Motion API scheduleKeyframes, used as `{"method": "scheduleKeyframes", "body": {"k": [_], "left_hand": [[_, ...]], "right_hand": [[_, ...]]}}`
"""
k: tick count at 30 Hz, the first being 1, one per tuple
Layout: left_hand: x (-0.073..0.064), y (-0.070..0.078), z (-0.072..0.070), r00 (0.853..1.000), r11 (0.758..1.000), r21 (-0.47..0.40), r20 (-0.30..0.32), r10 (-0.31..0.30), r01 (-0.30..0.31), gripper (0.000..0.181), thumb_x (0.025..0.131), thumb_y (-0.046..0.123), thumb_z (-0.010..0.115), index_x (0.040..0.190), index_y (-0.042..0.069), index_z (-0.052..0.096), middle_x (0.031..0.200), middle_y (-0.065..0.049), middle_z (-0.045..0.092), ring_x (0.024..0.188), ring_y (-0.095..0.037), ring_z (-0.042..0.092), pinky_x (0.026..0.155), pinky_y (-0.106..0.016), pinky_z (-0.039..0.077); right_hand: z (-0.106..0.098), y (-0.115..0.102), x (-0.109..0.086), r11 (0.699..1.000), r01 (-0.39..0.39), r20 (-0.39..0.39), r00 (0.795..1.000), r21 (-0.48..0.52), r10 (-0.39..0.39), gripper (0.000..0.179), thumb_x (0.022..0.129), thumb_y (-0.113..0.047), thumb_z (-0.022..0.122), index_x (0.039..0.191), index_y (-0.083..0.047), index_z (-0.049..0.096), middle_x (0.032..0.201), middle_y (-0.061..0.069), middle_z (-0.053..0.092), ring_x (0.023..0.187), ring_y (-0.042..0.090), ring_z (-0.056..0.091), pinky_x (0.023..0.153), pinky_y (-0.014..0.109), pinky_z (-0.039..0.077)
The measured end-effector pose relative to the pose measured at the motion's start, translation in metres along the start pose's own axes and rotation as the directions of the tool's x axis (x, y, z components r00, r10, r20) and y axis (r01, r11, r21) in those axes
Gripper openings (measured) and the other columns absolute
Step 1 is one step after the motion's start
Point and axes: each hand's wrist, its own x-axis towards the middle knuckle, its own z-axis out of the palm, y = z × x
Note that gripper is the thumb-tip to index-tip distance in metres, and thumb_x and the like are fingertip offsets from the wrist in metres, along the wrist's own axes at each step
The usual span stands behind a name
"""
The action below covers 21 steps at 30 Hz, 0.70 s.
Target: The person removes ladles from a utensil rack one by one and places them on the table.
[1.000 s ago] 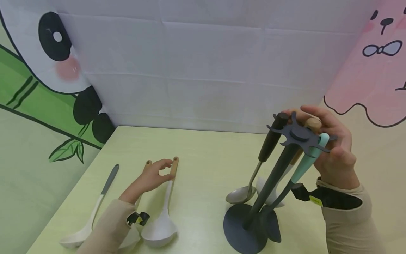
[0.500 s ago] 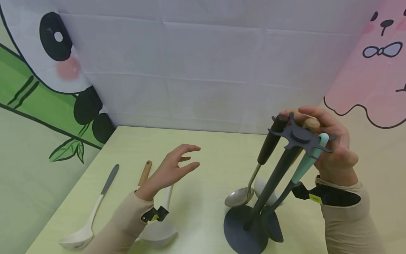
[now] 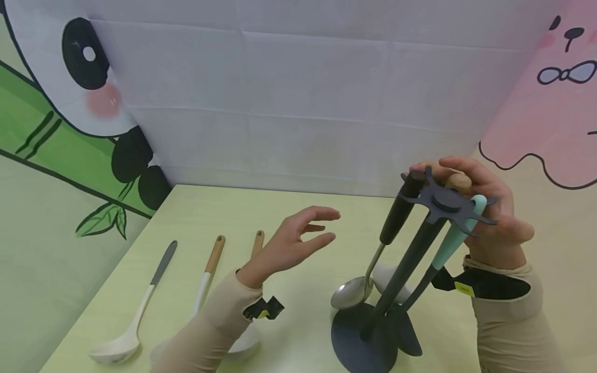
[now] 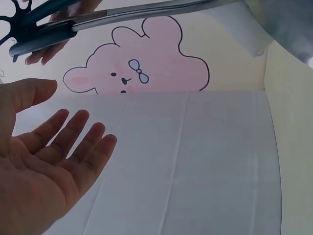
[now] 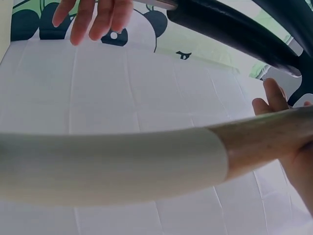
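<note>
My left hand point(image 3: 291, 241) is over the table with fingers spread, holding nothing; its bare palm shows in the left wrist view. My right hand point(image 3: 496, 212) grips the top of a dark grey utensil stand point(image 3: 448, 199), its fingers reaching behind the hooks. Hanging there are a metal ladle point(image 3: 350, 294) with a black handle, a turner point(image 3: 452, 243) with a turquoise handle, and a white utensil point(image 5: 112, 166) with a wooden handle. That wooden handle passes close by the right palm, its white head partly hidden behind the stand's post.
Left on the table lie a white ladle point(image 3: 116, 348) with a grey handle and two white utensils with wooden handles, one left point(image 3: 214, 256) and one right point(image 3: 258, 243). My left sleeve point(image 3: 210, 321) covers parts of both. A white cloth point(image 3: 280, 103) stands behind the table.
My left hand has moved off the right-hand wooden-handled utensil and travelled rightward toward the stand, fingers spread. My right hand stays at the stand's top, which has shifted very slightly.
</note>
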Motion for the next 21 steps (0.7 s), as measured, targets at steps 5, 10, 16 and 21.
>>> {"method": "scheduleKeyframes", "body": {"k": [5, 10, 16, 21], "left_hand": [[0.013, 0.005, 0.015, 0.991, 0.996, -0.081, 0.124, 0.045, -0.035, 0.040, 0.096, 0.002, 0.063, 0.133, -0.004, 0.054, 0.134, -0.016, 0.058, 0.125, -0.024, 0.055, 0.101, -0.033, 0.048], [0.023, 0.011, 0.028, 0.979, 0.983, -0.176, 0.186, 0.079, -0.046, 0.042, 0.096, 0.000, 0.062, 0.136, -0.005, 0.051, 0.134, -0.020, 0.058, 0.124, -0.018, 0.056, 0.100, -0.031, 0.049], [0.029, 0.016, 0.040, 0.979, 0.965, -0.248, 0.158, 0.132, -0.090, 0.043, 0.096, -0.005, 0.059, 0.137, -0.008, 0.049, 0.130, -0.023, 0.060, 0.120, -0.015, 0.060, 0.097, -0.034, 0.051], [0.031, 0.020, 0.046, 0.982, 0.953, -0.290, 0.135, 0.134, -0.090, 0.043, 0.094, -0.008, 0.059, 0.136, -0.011, 0.049, 0.126, -0.026, 0.060, 0.113, -0.017, 0.063, 0.095, -0.035, 0.053]], "right_hand": [[-0.001, 0.002, 0.003, 0.999, 0.018, 0.063, 0.998, 0.032, -0.020, 0.071, 0.084, -0.031, 0.055, 0.131, 0.021, 0.042, 0.126, 0.027, 0.062, 0.125, 0.045, 0.049, 0.105, 0.049, 0.030], [-0.004, 0.003, 0.005, 0.998, 0.045, 0.116, 0.992, 0.038, -0.049, 0.076, 0.088, -0.040, 0.057, 0.130, 0.021, 0.042, 0.128, 0.027, 0.061, 0.125, 0.046, 0.049, 0.105, 0.048, 0.032], [-0.005, 0.005, 0.004, 0.997, 0.033, 0.130, 0.991, 0.065, -0.042, 0.079, 0.089, -0.044, 0.058, 0.129, 0.022, 0.042, 0.128, 0.029, 0.059, 0.126, 0.045, 0.048, 0.106, 0.048, 0.032], [-0.003, 0.008, 0.009, 0.993, 0.069, 0.186, 0.979, 0.099, -0.086, 0.075, 0.090, -0.039, 0.051, 0.131, 0.022, 0.039, 0.132, 0.028, 0.057, 0.130, 0.046, 0.045, 0.108, 0.048, 0.029]]}}
